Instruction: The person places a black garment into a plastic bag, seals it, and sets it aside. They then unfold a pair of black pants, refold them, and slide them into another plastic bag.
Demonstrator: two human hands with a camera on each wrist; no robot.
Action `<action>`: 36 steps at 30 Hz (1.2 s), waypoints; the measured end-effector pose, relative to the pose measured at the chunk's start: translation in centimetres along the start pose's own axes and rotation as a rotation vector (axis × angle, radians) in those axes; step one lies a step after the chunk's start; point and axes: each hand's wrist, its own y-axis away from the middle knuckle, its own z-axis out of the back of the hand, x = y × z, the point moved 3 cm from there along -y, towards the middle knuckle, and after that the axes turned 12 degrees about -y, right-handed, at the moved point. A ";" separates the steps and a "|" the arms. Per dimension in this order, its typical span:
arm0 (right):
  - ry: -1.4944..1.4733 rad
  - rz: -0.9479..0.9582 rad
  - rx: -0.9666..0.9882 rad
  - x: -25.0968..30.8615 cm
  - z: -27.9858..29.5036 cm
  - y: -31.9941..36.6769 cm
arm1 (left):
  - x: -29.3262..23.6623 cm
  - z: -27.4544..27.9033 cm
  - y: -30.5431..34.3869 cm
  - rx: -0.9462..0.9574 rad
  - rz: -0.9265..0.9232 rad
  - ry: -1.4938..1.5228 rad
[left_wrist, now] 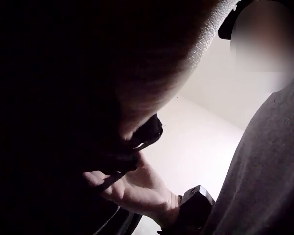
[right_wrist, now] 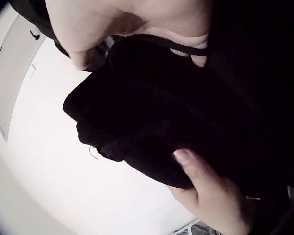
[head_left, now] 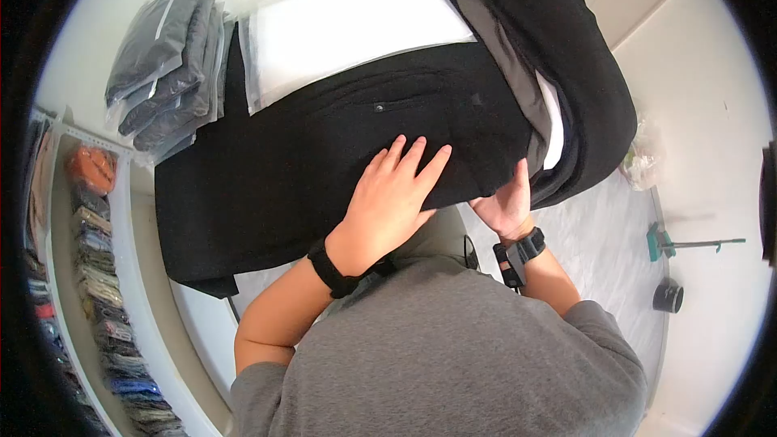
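Observation:
A black garment (head_left: pixel 283 170) with a small slit pocket lies spread over the surface before me. My left hand (head_left: pixel 388 202) rests on its near part, fingers straight and spread, the thumb close to the edge. To the right, my right hand (head_left: pixel 508 204) grips the garment's near edge, thumb up along the side and fingers partly hidden under the cloth. In the right wrist view, fingertips (right_wrist: pixel 198 58) of that hand curl over a black hem, and the left thumb lies on the dark cloth (right_wrist: pixel 137 112). The left wrist view is mostly dark.
A white sheet in a clear bag (head_left: pixel 356 32) lies behind the garment. Bagged dark clothes (head_left: pixel 170 65) are stacked at the back left. A thick black and grey cloth pile (head_left: pixel 558 57) stands right. Shelves (head_left: pixel 121 275) hold folded clothes; a green broom (head_left: pixel 660 241) is on the right.

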 end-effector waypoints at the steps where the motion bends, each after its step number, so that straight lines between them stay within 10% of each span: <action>1: 0.002 0.027 -0.043 -0.1 0.1 -0.1 | -0.1 -0.2 -0.3 0.030 0.022 -0.019; 9: 0.027 -0.027 0.084 -0.7 -1.6 -0.7 | 1.6 0.0 -0.9 -0.393 0.341 0.653; 18: -0.168 -0.034 0.394 -3.7 -0.1 0.2 | -2.3 -2.1 -1.7 0.032 0.017 -0.079; 21: 0.235 0.137 0.288 -4.4 0.6 0.6 | -2.3 -2.3 -1.7 0.025 0.020 -0.088; 23: 0.522 -0.118 0.210 -4.5 0.6 0.9 | -2.6 -3.1 -1.4 0.004 0.000 -0.136; 31: -0.011 -0.024 -0.109 -4.9 -1.2 -1.9 | -1.0 -0.7 -0.3 0.034 -0.090 0.149; 36: 0.152 0.167 -0.107 1.2 -4.6 -2.5 | 3.9 5.5 2.3 -0.248 0.107 0.275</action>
